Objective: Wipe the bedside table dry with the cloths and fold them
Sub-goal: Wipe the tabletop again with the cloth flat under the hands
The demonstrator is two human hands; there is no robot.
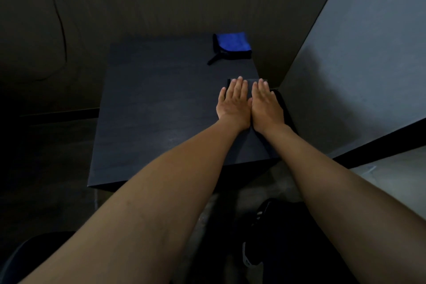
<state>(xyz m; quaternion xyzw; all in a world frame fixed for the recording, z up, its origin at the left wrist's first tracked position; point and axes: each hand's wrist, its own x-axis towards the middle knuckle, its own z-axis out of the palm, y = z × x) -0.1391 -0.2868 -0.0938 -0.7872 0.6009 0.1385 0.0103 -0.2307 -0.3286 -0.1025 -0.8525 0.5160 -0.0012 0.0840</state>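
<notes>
Two bare forearms are reaching out, left hand (234,101) and right hand (265,102) pressing flat, fingers spread, on a dark cloth (258,136). Soft and limp, it is likely lifting best by its corners.

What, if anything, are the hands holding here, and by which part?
Nothing is gripped. The left hand and right hand lie flat, palms down, side by side on top of the dark cloth, pressing it against the bedside table.

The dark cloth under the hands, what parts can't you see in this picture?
- Dark cloth, head view: its middle is covered by the left hand and right hand.
- Its edges blur into the dark bedside table.
- Whether the table is wet: too dim to tell.
</notes>
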